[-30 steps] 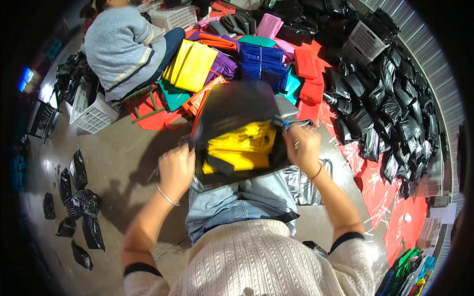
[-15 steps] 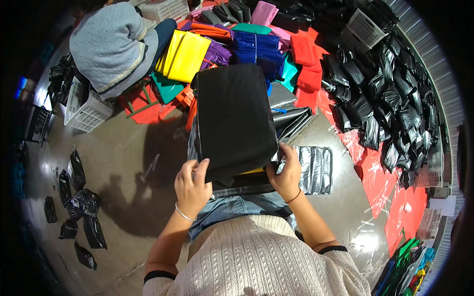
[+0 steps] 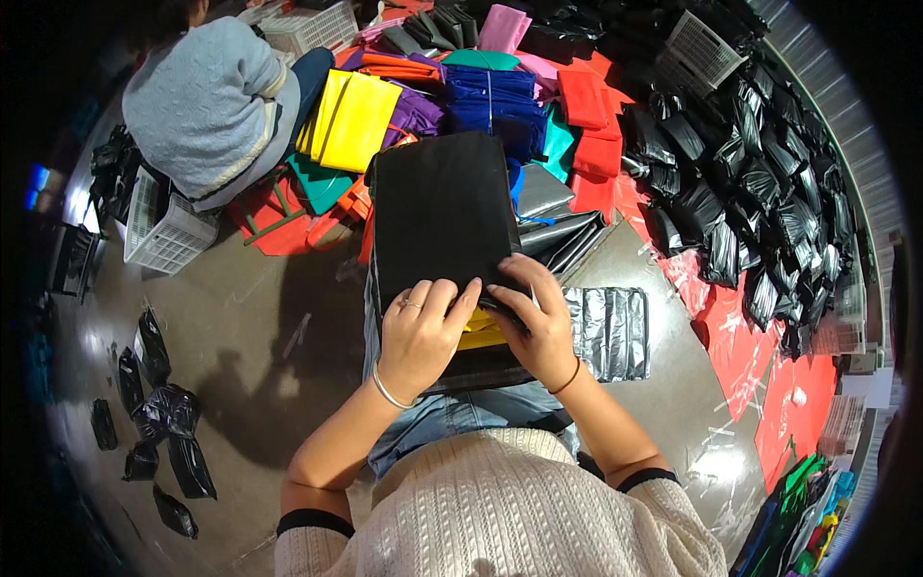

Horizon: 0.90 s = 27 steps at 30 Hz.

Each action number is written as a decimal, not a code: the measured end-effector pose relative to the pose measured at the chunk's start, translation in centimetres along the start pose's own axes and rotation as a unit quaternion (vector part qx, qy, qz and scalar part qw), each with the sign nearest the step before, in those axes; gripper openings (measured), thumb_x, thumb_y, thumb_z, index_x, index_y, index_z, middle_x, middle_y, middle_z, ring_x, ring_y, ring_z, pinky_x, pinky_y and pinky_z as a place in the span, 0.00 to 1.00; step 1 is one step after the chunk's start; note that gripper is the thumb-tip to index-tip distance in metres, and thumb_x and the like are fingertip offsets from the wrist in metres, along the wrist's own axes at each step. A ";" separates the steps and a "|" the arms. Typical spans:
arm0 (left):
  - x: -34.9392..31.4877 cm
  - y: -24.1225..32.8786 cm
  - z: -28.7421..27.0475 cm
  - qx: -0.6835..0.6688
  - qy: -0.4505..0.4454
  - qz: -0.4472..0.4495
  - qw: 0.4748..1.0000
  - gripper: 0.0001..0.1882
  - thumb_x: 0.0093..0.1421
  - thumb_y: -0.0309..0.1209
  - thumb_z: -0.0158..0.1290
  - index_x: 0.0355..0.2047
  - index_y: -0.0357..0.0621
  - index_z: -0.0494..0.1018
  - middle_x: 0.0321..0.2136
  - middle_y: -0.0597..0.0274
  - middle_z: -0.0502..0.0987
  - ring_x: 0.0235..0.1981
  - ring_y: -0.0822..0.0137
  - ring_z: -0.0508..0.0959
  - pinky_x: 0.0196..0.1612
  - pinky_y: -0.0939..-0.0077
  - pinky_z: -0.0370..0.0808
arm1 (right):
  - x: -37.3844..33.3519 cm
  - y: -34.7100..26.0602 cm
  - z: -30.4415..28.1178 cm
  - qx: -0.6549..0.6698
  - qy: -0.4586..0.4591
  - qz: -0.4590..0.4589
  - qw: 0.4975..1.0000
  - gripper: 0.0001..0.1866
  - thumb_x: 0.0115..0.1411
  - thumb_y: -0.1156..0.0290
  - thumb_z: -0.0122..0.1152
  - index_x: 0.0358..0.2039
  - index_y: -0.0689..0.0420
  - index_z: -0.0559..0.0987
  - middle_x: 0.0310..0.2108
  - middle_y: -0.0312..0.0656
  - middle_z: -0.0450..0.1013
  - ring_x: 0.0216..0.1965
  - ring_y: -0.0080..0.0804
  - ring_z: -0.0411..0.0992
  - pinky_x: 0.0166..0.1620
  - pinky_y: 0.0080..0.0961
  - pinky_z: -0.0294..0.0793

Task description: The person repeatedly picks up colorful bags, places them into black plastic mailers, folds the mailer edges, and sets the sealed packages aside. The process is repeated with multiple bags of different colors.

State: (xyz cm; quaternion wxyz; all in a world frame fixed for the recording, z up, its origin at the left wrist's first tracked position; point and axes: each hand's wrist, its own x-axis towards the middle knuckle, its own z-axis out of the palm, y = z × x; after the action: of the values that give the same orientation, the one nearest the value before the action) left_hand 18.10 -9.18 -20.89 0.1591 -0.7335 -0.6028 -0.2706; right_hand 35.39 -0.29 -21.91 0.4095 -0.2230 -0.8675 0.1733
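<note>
I watch left hand point(image 3: 418, 332), right hand point(image 3: 545, 332), fingers curled on black bag point(image 3: 437, 212), pinch unclear; likely light, pliable; grip near corners.

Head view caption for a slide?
Left hand and right hand on a black flap, yellow material showing beneath.

Clearances abt. the rectangular matte-black soft case point(image 3: 440, 212) (clock centre). Free: bare grey floor point(image 3: 245, 356), 8 o'c., open as far as scattered shiny black plastic parcels point(image 3: 171, 412). Obstr.: folded yellow sheets point(image 3: 356, 123), 10–11; bundled dark-blue plastic sheets point(image 3: 486, 96), 12–1; folded grey-black plastic sheets point(image 3: 558, 236), approx. 3; L hand point(image 3: 421, 322) & R hand point(image 3: 540, 325), nr. edge, 5–6.
</note>
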 end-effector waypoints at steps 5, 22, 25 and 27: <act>-0.2 -1.2 -1.0 -0.036 0.006 0.132 0.991 0.12 0.48 0.27 0.57 0.35 0.43 0.80 0.25 0.68 0.69 0.27 0.69 0.72 0.33 0.74 0.72 | -0.7 1.2 -1.2 -0.034 0.031 -0.087 0.995 0.16 0.40 0.85 0.64 0.33 0.60 0.81 0.37 0.42 0.80 0.40 0.41 0.79 0.42 0.33 0.77; -10.2 -1.7 -1.4 -0.077 0.135 -0.032 0.987 0.22 0.43 0.19 0.61 0.41 0.45 0.72 0.42 0.59 0.70 0.42 0.58 0.72 0.46 0.62 0.74 | -8.2 0.3 -2.6 -0.054 0.098 0.063 0.992 0.25 0.40 0.83 0.62 0.43 0.61 0.71 0.37 0.52 0.69 0.37 0.46 0.71 0.38 0.36 0.72; -11.1 -0.8 0.2 -0.103 0.134 -0.227 0.959 0.33 0.44 0.22 0.60 0.53 0.40 0.64 0.46 0.50 0.69 0.49 0.48 0.70 0.55 0.57 0.68 | -8.6 0.6 -1.1 -0.034 0.019 0.152 0.988 0.26 0.46 0.78 0.68 0.47 0.63 0.69 0.38 0.53 0.69 0.37 0.47 0.70 0.40 0.37 0.71; -11.8 -0.8 0.9 -0.191 0.082 -0.342 0.916 0.29 0.45 0.15 0.55 0.51 0.37 0.66 0.44 0.49 0.70 0.43 0.54 0.74 0.51 0.65 0.71 | -9.1 0.9 -0.4 0.002 -0.033 0.268 0.963 0.14 0.49 0.82 0.63 0.37 0.64 0.72 0.26 0.48 0.69 0.27 0.38 0.70 0.31 0.29 0.69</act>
State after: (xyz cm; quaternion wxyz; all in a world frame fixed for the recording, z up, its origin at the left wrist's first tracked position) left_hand 16.03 -17.87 -28.66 -0.0379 -0.4745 -0.7385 -0.4776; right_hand 41.11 -4.27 -27.87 0.3199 -0.4406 -0.7884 0.2861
